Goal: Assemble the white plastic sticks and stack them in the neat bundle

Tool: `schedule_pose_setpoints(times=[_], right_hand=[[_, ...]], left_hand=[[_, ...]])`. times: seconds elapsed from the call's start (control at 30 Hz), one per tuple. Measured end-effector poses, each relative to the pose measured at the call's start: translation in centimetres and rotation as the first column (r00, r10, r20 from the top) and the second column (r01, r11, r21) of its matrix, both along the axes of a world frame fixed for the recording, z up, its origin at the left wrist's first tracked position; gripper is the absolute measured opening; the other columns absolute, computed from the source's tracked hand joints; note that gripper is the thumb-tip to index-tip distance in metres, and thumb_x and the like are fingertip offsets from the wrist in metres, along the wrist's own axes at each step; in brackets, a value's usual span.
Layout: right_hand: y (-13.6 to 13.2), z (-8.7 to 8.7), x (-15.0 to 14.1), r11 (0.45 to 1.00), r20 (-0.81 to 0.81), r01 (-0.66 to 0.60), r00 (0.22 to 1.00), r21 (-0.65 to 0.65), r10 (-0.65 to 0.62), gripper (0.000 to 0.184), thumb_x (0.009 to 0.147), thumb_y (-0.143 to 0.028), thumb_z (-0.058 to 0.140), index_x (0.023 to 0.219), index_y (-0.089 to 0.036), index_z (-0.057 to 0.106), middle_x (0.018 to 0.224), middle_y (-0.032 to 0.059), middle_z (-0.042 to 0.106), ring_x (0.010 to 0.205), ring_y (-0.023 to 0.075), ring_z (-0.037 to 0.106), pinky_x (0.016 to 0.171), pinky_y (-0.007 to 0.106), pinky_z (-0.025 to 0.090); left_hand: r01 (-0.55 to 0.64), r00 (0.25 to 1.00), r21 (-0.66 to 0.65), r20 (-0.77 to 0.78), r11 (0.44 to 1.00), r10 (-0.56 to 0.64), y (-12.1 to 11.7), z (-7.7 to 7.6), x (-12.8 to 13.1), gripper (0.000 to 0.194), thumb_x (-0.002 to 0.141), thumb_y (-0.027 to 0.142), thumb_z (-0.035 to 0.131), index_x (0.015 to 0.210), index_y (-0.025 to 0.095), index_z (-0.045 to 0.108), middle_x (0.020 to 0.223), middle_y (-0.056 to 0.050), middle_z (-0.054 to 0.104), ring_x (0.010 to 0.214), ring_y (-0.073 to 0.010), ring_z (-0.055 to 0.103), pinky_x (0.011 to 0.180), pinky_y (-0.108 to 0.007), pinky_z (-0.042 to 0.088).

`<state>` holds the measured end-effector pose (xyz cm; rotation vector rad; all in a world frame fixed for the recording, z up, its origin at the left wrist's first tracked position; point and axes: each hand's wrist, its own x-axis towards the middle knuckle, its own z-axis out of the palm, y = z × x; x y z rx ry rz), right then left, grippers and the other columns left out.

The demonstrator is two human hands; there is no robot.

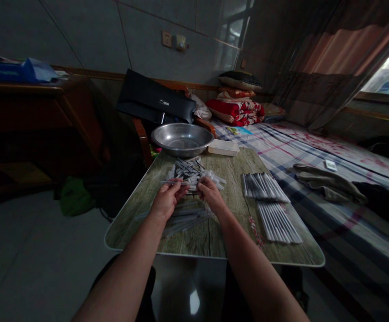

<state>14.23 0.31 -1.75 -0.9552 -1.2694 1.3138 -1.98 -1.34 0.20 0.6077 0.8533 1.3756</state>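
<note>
My left hand (168,197) pinches a thin clear tube (171,182), which looks like a pen barrel and lies about level between thumb and fingers. Close to its right end, my right hand (210,191) has its fingertips pressed together; whatever is in them is too small to make out. Just beyond both hands is a loose heap of clear and dark slim parts (188,167). Several longer clear tubes (184,220) lie under and between my forearms. At the right, pen-like sticks with dark tips (264,187) lie side by side, above a row of pale ones (279,222).
A steel basin (182,138) and a white plastic tray (224,147) stand at the far edge of the small wood-patterned table (234,241). Behind them a black flat case (156,98) leans on a chair. A bed with a checked sheet (268,147) adjoins the right side.
</note>
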Motion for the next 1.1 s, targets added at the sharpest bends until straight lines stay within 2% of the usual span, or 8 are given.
schedule_pose_setpoints(times=[0.13,0.27,0.43,0.6,0.77,1.0,1.1], right_hand=[[0.04,-0.38,0.02,0.998,0.070,0.014,0.997,0.061,-0.019,0.027,0.080,-0.047,0.057,0.075,-0.023,0.046,0.058,-0.0067,0.044,0.047,0.0092,0.040,0.044,0.022,0.032],[0.03,-0.65,0.02,0.994,0.143,0.027,0.989,0.103,-0.041,0.035,0.085,-0.051,0.053,0.066,-0.023,0.043,0.055,-0.0052,0.043,0.047,0.0097,0.040,0.045,0.023,0.032],[-0.02,-0.36,-0.15,1.000,0.071,0.003,0.997,0.004,-0.003,0.039,0.084,-0.056,0.051,0.064,-0.024,0.040,0.053,-0.0064,0.038,0.042,0.0088,0.032,0.040,0.023,0.027],[-0.15,-0.10,-0.11,0.997,0.076,0.016,0.997,0.072,-0.021,0.036,0.084,-0.054,0.052,0.068,-0.023,0.044,0.057,-0.0052,0.044,0.045,0.0097,0.040,0.042,0.023,0.032],[-0.10,-0.43,-0.05,0.995,0.088,0.014,0.996,0.098,-0.023,0.040,0.084,-0.059,0.052,0.067,-0.023,0.043,0.054,-0.0057,0.043,0.045,0.0095,0.039,0.043,0.023,0.032],[0.03,-0.53,-0.26,1.000,0.087,0.029,0.996,0.003,-0.029,0.046,0.082,-0.064,0.053,0.064,-0.023,0.042,0.051,-0.0062,0.038,0.041,0.0083,0.031,0.039,0.022,0.026],[0.16,-0.51,0.13,1.000,0.095,0.027,0.995,0.003,-0.027,0.046,0.084,-0.064,0.050,0.063,-0.023,0.044,0.050,-0.0053,0.039,0.041,0.0090,0.032,0.039,0.023,0.026]], left_hand=[[0.010,1.000,0.003,-0.010,1.000,-0.010,-0.15,-0.02,0.14,0.010,0.080,0.015,0.068,0.087,0.015,0.060,0.080,-0.006,0.073,0.073,-0.0160,0.073,0.065,-0.023,0.058],[0.010,1.000,0.009,-0.013,1.000,-0.010,-0.15,0.04,0.29,0.012,0.079,0.017,0.070,0.087,0.015,0.061,0.080,-0.005,0.073,0.075,-0.0164,0.073,0.067,-0.024,0.058],[0.019,1.000,0.012,-0.016,1.000,-0.019,-0.14,0.16,0.38,0.015,0.077,0.018,0.072,0.086,0.015,0.061,0.081,-0.005,0.073,0.075,-0.0166,0.073,0.068,-0.024,0.058],[0.010,1.000,0.016,-0.004,1.000,-0.010,-0.10,0.01,0.40,0.013,0.078,0.017,0.070,0.087,0.015,0.061,0.081,-0.006,0.073,0.076,-0.0168,0.073,0.067,-0.024,0.058],[0.004,1.000,0.028,-0.026,1.000,-0.003,-0.17,-0.07,0.51,0.016,0.077,0.019,0.072,0.086,0.015,0.061,0.080,-0.005,0.073,0.074,-0.0164,0.072,0.066,-0.024,0.057],[0.022,0.998,0.062,-0.063,0.998,-0.018,-0.34,0.08,0.58,0.018,0.075,0.021,0.074,0.086,0.016,0.061,0.081,-0.005,0.073,0.075,-0.0174,0.072,0.066,-0.025,0.057],[0.028,0.998,0.073,-0.055,0.997,-0.024,-0.41,0.19,0.52,0.018,0.075,0.022,0.074,0.086,0.015,0.062,0.083,-0.005,0.073,0.076,-0.0172,0.072,0.066,-0.025,0.057]])
